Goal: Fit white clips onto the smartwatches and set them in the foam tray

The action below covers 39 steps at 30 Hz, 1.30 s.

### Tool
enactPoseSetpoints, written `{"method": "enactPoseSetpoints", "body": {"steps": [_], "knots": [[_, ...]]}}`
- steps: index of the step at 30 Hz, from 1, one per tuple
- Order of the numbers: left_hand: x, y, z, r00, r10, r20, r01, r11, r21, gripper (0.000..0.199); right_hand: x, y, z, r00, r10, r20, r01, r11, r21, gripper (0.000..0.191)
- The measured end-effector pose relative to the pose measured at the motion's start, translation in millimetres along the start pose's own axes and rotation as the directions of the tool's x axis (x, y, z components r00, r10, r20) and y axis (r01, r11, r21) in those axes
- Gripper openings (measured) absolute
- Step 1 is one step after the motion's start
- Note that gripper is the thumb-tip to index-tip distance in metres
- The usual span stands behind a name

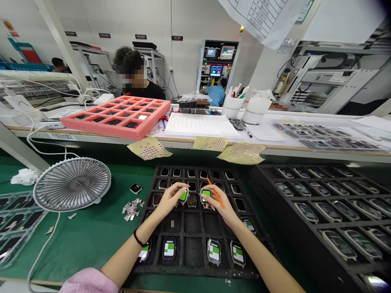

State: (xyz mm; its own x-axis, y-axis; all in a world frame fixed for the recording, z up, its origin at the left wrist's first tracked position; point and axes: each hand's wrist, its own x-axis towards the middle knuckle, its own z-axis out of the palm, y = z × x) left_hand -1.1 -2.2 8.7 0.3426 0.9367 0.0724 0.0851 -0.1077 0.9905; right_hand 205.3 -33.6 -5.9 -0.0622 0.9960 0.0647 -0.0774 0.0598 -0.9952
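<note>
My left hand (173, 198) is closed on a smartwatch (183, 195) whose screen glows green, over the black foam tray (193, 232). A second green-lit smartwatch (206, 195) is gripped in my right hand (220, 205), which also has an orange pen-like stick (216, 193) lying across its fingers. Between the two hands a dark-screened watch (192, 200) sits in its compartment. Watches with dark screens fill the far rows of the tray. In the near row, several show white and green screens, such as the watch (169, 248) at the left.
A grey fan (73, 184) stands at the left, near a loose watch (136, 188) and a pile of small scraps (132, 209). At the right is another foam tray (320, 203) of watches. A pink foam tray (143, 128) rests on the shelf; a person (143, 81) sits beyond.
</note>
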Motion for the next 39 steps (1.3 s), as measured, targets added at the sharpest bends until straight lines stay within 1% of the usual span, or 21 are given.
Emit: {"method": "enactPoseSetpoints", "body": {"steps": [3,8,10,12,14,16,17,19,21,22,24,26,27,29,31,33,34,36,38,39], "knots": [[0.3,-0.9,-0.3,1.0,-0.011,0.02,0.011,1.0,-0.022,0.042,-0.1,-1.5,-0.8,1.0,0.004,-0.011,-0.004,1.0,-0.002,0.03],[2.5,-7.4,0.2,0.999,0.038,0.029,-0.036,0.997,-0.071,0.049,1.2,0.3,-3.2,0.999,-0.009,0.034,0.01,1.0,-0.009,0.04],[3.0,-10.7,1.2,0.996,0.079,0.039,-0.076,0.993,-0.093,0.055,1.7,1.7,-3.2,0.999,-0.016,0.042,0.017,1.0,-0.006,0.04],[2.6,-13.0,2.6,0.99,0.122,0.068,-0.114,0.988,-0.105,0.065,1.9,2.4,-2.4,0.999,-0.015,0.044,0.014,1.0,0.016,0.035],[1.1,-13.4,4.2,0.983,0.149,0.103,-0.142,0.987,-0.075,0.066,1.9,1.8,-0.5,0.999,-0.004,0.04,0.002,0.999,0.046,0.031],[-1.4,-11.4,5.8,0.974,0.188,0.124,-0.191,0.981,0.017,0.058,1.7,-0.2,2.5,0.999,0.016,0.038,-0.018,0.998,0.061,0.031],[-2.8,-9.7,6.4,0.965,0.223,0.134,-0.236,0.968,0.086,0.054,1.4,-1.4,4.4,0.999,0.024,0.037,-0.026,0.998,0.06,0.031],[-5.2,-5.4,7.6,0.934,0.318,0.166,-0.351,0.903,0.248,0.049,0.6,-3.2,8.6,0.998,0.029,0.051,-0.031,0.998,0.047,0.032],[-6.5,-1.5,8.2,0.893,0.396,0.213,-0.449,0.805,0.389,0.048,-0.8,-3.1,12.8,0.996,0.016,0.083,-0.017,1.0,0.013,0.034],[-6.8,-0.2,8.4,0.877,0.417,0.238,-0.48,0.758,0.441,0.049,-1.7,-2.2,14.6,0.995,0.001,0.096,0.001,1.0,-0.019,0.034],[-6.7,0.8,8.5,0.861,0.421,0.285,-0.508,0.689,0.517,0.052,-4.1,0.3,17.5,0.994,-0.035,0.108,0.048,0.991,-0.123,0.036],[-6.4,0.2,8.0,0.862,0.397,0.315,-0.506,0.636,0.582,0.055,-6.3,2.6,19.3,0.991,-0.062,0.118,0.089,0.967,-0.24,0.039],[-6.3,-0.3,7.6,0.865,0.388,0.317,-0.5,0.611,0.614,0.055,-7.1,3.1,20.0,0.989,-0.065,0.133,0.1,0.955,-0.279,0.04],[-6.1,-0.9,6.2,0.866,0.392,0.31,-0.494,0.575,0.652,0.054,-7.9,2.3,21.0,0.984,-0.067,0.164,0.114,0.946,-0.302,0.043],[-6.1,-0.3,4.5,0.85,0.436,0.297,-0.517,0.576,0.634,0.052,-7.8,-1.0,21.4,0.983,-0.068,0.173,0.111,0.96,-0.255,0.046],[-6.3,1.8,3.3,0.821,0.499,0.276,-0.558,0.603,0.57,0.051,-7.5,-6.3,21.1,0.983,-0.039,0.18,0.065,0.988,-0.143,0.049],[-6.6,3.2,3.0,0.809,0.524,0.267,-0.576,0.617,0.536,0.052,-7.6,-9.1,20.7,0.979,-0.009,0.202,0.023,0.997,-0.069,0.05],[-7.6,6.3,3.3,0.797,0.548,0.256,-0.596,0.64,0.485,0.051,-8.3,-14.1,19.7,0.957,0.058,0.284,-0.083,0.994,0.074,0.046],[-9.1,8.8,4.4,0.795,0.547,0.263,-0.602,0.658,0.452,0.05,-9.3,-16.7,18.5,0.927,0.102,0.361,-0.172,0.971,0.167,0.04],[-10.0,9.6,5.0,0.794,0.545,0.271,-0.606,0.665,0.438,0.051,-9.8,-17.0,18.0,0.919,0.116,0.378,-0.202,0.96,0.196,0.038]]}}
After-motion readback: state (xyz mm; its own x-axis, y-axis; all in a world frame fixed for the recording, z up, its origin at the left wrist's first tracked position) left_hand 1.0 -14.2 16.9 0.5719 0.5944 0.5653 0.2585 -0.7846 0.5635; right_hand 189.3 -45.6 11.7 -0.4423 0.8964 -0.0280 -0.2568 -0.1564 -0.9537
